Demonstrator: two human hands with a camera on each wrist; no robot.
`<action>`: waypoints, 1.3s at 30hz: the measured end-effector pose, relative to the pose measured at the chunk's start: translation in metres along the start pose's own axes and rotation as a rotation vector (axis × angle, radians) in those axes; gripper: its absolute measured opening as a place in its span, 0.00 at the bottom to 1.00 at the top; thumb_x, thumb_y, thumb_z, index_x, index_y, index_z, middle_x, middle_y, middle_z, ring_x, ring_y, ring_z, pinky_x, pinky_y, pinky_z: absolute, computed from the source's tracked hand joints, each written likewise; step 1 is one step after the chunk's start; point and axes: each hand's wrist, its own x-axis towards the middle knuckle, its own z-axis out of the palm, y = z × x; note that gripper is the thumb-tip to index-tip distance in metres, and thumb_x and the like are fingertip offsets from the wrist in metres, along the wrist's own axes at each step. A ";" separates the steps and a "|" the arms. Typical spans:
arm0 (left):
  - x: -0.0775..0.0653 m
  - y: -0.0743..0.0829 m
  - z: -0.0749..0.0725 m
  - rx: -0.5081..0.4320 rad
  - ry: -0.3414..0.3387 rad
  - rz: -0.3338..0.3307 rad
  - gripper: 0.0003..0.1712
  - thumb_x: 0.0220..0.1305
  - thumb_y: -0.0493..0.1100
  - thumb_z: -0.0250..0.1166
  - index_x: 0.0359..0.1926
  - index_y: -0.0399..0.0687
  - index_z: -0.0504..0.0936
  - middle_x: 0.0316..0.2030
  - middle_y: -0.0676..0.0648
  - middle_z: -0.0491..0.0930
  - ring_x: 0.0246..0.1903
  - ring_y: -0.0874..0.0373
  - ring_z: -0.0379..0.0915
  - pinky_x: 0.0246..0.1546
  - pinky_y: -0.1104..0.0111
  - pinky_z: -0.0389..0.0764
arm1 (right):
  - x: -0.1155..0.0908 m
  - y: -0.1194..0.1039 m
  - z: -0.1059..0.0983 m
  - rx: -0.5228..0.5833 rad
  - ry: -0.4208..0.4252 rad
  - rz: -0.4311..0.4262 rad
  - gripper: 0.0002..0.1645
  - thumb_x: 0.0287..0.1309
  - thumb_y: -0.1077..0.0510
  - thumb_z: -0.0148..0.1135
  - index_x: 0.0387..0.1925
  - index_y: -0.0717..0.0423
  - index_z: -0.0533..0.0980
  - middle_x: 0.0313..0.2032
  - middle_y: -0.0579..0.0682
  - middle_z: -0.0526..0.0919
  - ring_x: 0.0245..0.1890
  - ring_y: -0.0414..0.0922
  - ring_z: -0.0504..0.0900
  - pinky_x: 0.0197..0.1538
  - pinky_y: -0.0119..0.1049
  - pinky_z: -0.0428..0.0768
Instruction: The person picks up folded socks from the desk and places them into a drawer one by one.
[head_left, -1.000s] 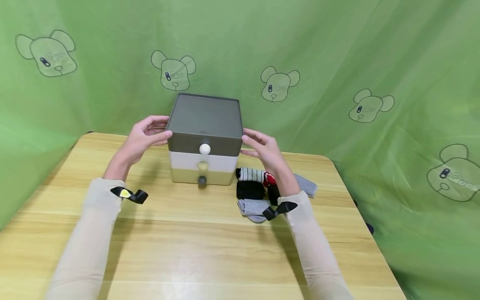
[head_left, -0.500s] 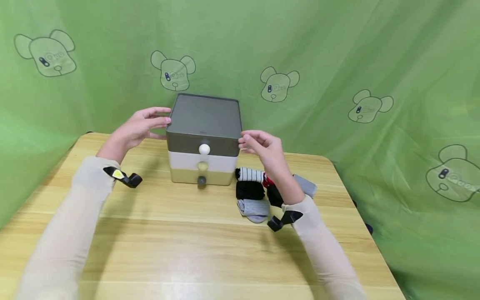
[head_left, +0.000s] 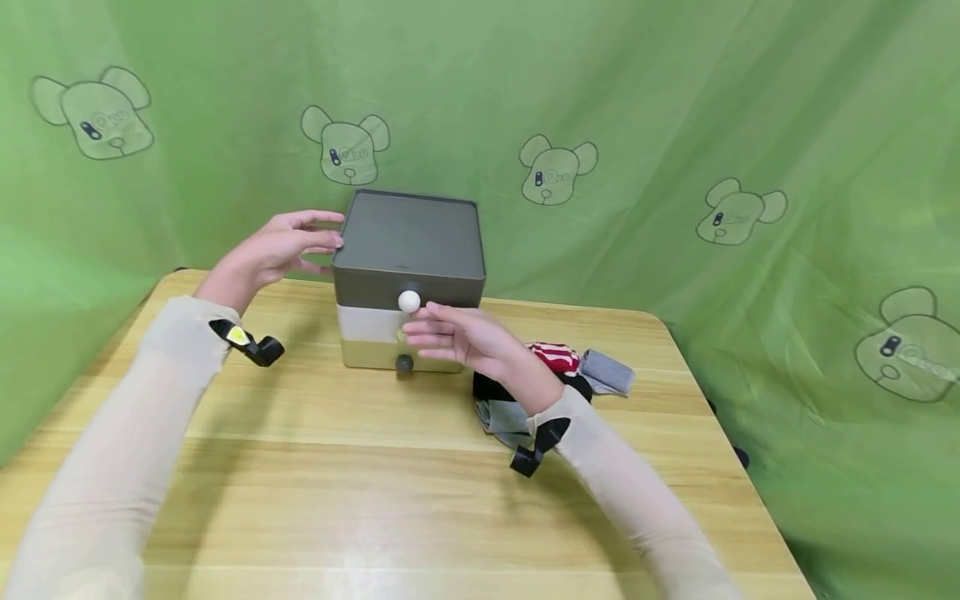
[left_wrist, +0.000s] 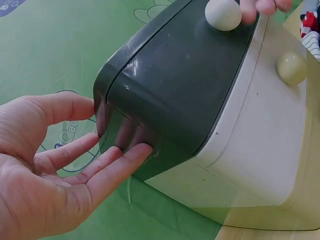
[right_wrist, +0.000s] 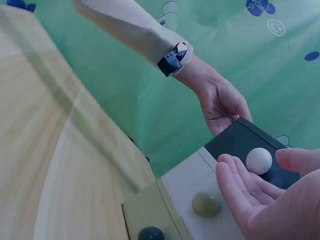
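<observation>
A small three-tier drawer box (head_left: 408, 237) stands at the back of the table, dark grey on top, white in the middle, pale yellow below. All of its drawers look closed. My left hand (head_left: 273, 250) lies along its upper left side; in the left wrist view the fingertips (left_wrist: 143, 150) touch the dark side wall, fingers extended. My right hand (head_left: 480, 337) is in front of the box, fingers extended, beside the round white knob (head_left: 408, 301) of the top drawer. The right wrist view has the hand around that knob (right_wrist: 259, 161) without a grip. A yellow knob (right_wrist: 205, 204) sits lower.
Folded socks lie right of the box: a red-and-white striped one (head_left: 555, 357), a grey one (head_left: 607, 372), and black (head_left: 490, 388) and light grey ones (head_left: 504, 418) partly under my right arm. A green curtain (head_left: 637, 100) hangs behind the wooden table (head_left: 375, 500).
My right hand has left the box's right side and moved left and down in front of it, near the white knob. The left hand shifted slightly up and back along its side.
</observation>
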 end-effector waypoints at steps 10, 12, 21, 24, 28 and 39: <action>0.005 0.007 -0.003 -0.028 -0.060 -0.057 0.40 0.75 0.34 0.57 0.81 0.49 0.50 0.75 0.36 0.57 0.74 0.41 0.55 0.75 0.43 0.65 | 0.020 0.006 0.002 0.181 -0.056 0.092 0.24 0.81 0.49 0.43 0.63 0.61 0.72 0.62 0.63 0.81 0.49 0.48 0.88 0.75 0.48 0.66; 0.005 0.006 -0.005 -0.044 -0.063 -0.064 0.41 0.74 0.34 0.57 0.81 0.50 0.50 0.68 0.42 0.68 0.74 0.43 0.57 0.75 0.44 0.65 | 0.021 0.006 0.003 0.212 -0.058 0.105 0.23 0.81 0.49 0.43 0.61 0.61 0.73 0.56 0.60 0.85 0.49 0.48 0.88 0.76 0.48 0.65; 0.005 0.004 -0.006 -0.054 -0.071 -0.066 0.41 0.74 0.34 0.58 0.81 0.50 0.50 0.67 0.44 0.69 0.76 0.41 0.53 0.76 0.44 0.63 | 0.018 0.011 0.007 0.254 -0.058 0.087 0.21 0.81 0.49 0.43 0.55 0.58 0.77 0.45 0.55 0.90 0.48 0.48 0.89 0.78 0.49 0.58; 0.005 0.005 -0.006 -0.043 -0.078 -0.066 0.41 0.74 0.33 0.57 0.81 0.50 0.49 0.77 0.36 0.54 0.79 0.39 0.48 0.77 0.44 0.61 | 0.013 0.014 0.009 0.227 -0.062 0.087 0.22 0.81 0.50 0.43 0.59 0.59 0.75 0.46 0.53 0.90 0.49 0.47 0.89 0.76 0.47 0.64; 0.004 0.006 -0.005 -0.045 -0.081 -0.066 0.40 0.75 0.32 0.55 0.81 0.49 0.48 0.79 0.34 0.47 0.79 0.39 0.46 0.77 0.43 0.61 | 0.004 0.017 0.014 0.188 -0.076 0.087 0.26 0.81 0.50 0.42 0.67 0.62 0.68 0.46 0.52 0.90 0.49 0.46 0.89 0.75 0.47 0.66; 0.002 0.011 -0.003 -0.055 -0.074 -0.089 0.41 0.75 0.32 0.55 0.81 0.50 0.48 0.78 0.35 0.50 0.79 0.39 0.44 0.77 0.42 0.59 | -0.018 0.024 0.027 0.149 -0.094 0.098 0.30 0.82 0.52 0.41 0.73 0.66 0.61 0.48 0.53 0.88 0.50 0.46 0.88 0.70 0.43 0.76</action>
